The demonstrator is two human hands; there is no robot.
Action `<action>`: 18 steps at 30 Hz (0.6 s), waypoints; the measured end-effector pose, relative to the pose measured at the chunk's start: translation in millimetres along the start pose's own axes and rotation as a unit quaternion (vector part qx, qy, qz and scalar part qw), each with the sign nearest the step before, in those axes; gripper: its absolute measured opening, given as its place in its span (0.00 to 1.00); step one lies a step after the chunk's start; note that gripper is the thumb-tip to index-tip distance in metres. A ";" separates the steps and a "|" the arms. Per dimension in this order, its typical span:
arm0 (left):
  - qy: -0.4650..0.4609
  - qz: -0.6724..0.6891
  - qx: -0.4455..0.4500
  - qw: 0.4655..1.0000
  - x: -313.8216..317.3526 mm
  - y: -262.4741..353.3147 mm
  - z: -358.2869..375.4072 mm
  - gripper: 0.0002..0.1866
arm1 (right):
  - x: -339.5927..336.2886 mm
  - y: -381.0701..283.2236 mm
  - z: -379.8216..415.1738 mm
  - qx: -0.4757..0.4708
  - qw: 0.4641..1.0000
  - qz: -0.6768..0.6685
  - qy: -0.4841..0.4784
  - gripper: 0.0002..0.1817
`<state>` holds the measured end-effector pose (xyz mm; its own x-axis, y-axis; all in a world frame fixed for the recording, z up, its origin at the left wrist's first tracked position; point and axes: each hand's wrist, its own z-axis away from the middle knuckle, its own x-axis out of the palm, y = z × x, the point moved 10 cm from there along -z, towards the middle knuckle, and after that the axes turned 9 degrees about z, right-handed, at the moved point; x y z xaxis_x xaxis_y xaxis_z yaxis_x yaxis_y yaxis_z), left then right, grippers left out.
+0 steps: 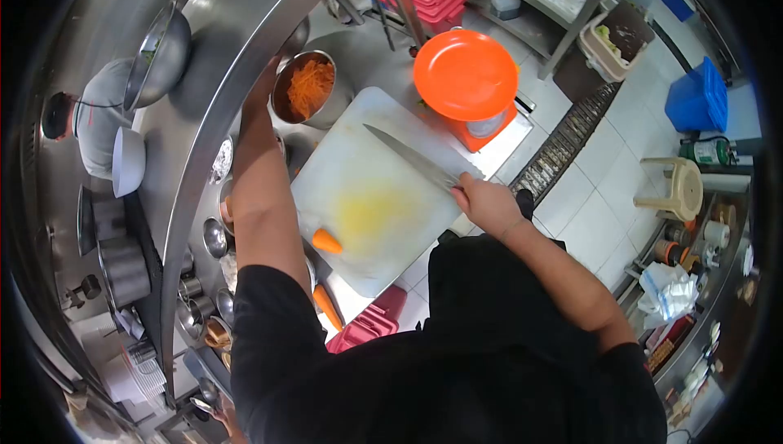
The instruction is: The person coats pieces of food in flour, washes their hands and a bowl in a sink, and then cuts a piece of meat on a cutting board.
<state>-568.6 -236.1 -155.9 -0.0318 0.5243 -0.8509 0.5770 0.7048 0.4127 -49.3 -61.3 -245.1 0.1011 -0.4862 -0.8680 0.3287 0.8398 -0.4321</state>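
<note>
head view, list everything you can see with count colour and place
cutting board: 1, white with a yellow stain, centre of the counter
knife: 1, steel, across the board
carrot piece: 1, orange, board's near edge
whole carrot: 1, orange, beside the board, below the piece
pot of shredded carrot: 1, steel, beyond the board
plate: 1, orange, on an orange container right of the board
stool: 1, beige, floor at right
bin: 1, blue, far right
left hand: reaching up beside the pot, grip unclear
right hand: closed on the knife handle
</note>
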 end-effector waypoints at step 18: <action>-0.356 0.394 -0.194 0.825 41.2 -44.7 33.4 0.23 | 0.7 -2.2 -6.9 0.020 1.000 0.023 0.001 0.15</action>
<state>-568.4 -261.9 -220.2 0.7952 0.5767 -0.1871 -0.1194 0.4516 0.8842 -56.4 -61.8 -246.4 0.1155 -0.4474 -0.8868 0.3620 0.8504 -0.3819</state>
